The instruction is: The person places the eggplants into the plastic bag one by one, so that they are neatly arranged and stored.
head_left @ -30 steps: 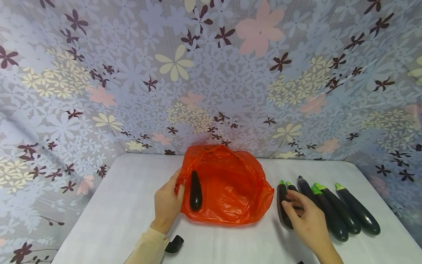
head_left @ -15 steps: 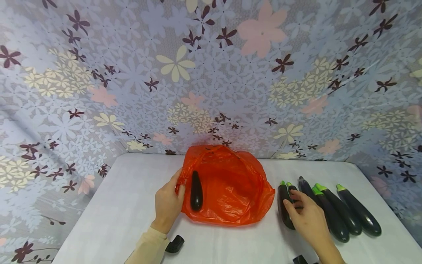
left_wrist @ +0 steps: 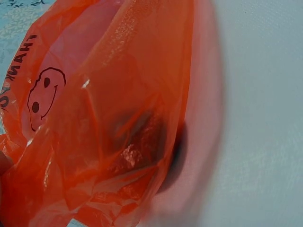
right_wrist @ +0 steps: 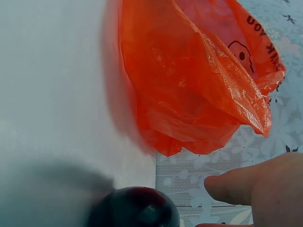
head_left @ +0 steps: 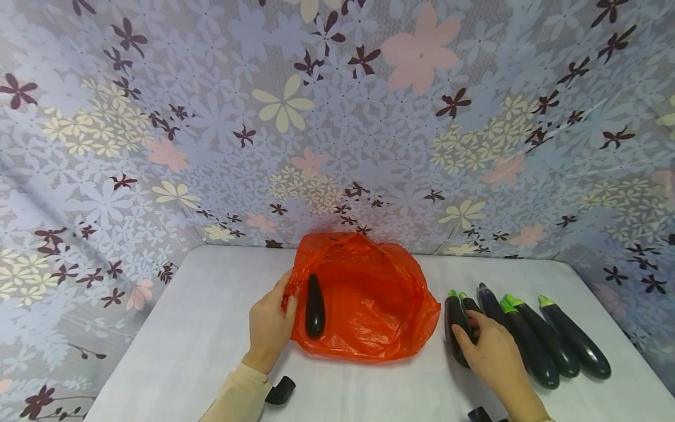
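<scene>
An orange-red plastic bag [head_left: 369, 316] lies on the table with its mouth facing the front. One dark eggplant [head_left: 315, 308] is inside it at the left. My left hand [head_left: 271, 325] pinches the bag's left rim between thumb and fingers. On the right, my right hand [head_left: 495, 349] is over the left end of a row of eggplants [head_left: 535, 346]. Its thumb is by the leftmost eggplant [head_left: 454, 328], with the fingers bent over the neighbouring one. In the right wrist view, the thumb [right_wrist: 232, 187] is apart from a rounded eggplant end [right_wrist: 137, 208]; contact by the fingers is hidden.
A white table [head_left: 211, 293] bears everything. Floral fabric [head_left: 337, 146] rises behind it and at both sides. Small black devices show near the wrists, one by the left sleeve [head_left: 237, 392]. A printed smiling face [left_wrist: 46, 97] shows on the bag.
My right hand has lowered slightly over the eggplants, its fingers coming closer to the thumb. The left hand and the bag have stayed in place.
</scene>
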Demonstrator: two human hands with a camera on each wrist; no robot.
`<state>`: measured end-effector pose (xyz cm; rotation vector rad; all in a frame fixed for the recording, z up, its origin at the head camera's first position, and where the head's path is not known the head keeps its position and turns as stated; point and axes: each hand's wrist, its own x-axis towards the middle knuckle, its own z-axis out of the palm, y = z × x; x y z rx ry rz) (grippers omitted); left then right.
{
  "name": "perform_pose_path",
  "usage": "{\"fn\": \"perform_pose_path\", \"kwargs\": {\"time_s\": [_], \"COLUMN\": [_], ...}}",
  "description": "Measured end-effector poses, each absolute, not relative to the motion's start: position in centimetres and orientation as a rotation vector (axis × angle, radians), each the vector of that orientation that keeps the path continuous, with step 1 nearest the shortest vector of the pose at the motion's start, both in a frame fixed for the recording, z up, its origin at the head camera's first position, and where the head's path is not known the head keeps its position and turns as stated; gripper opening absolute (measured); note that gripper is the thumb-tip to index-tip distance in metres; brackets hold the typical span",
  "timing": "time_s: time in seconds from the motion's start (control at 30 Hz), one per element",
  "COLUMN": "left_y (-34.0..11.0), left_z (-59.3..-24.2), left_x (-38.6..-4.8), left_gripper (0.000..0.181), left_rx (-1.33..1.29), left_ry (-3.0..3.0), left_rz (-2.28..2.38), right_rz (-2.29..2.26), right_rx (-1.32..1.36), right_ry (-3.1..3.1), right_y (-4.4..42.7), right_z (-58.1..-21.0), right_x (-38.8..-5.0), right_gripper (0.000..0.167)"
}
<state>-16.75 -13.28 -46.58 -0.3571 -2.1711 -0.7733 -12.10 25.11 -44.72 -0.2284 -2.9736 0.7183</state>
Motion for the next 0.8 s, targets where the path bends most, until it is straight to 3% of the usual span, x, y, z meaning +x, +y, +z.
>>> {"fn": "perform_pose_path", "kwargs": {"time_s": [0.8], "left_y": [-13.2], "left_z": [-46.5], "left_x": [-16.8], "left_gripper": [0.044], "left_rx": [-0.365], "left_ry": [-2.162], "left_rz": [-0.767], "right_rz": [0.44], "right_rx": [-0.154], "right_ry": [-3.097], "right_y": [23.7], "right_z": [-44.3], "right_x": [-12.6], "right_gripper": [0.054]}}
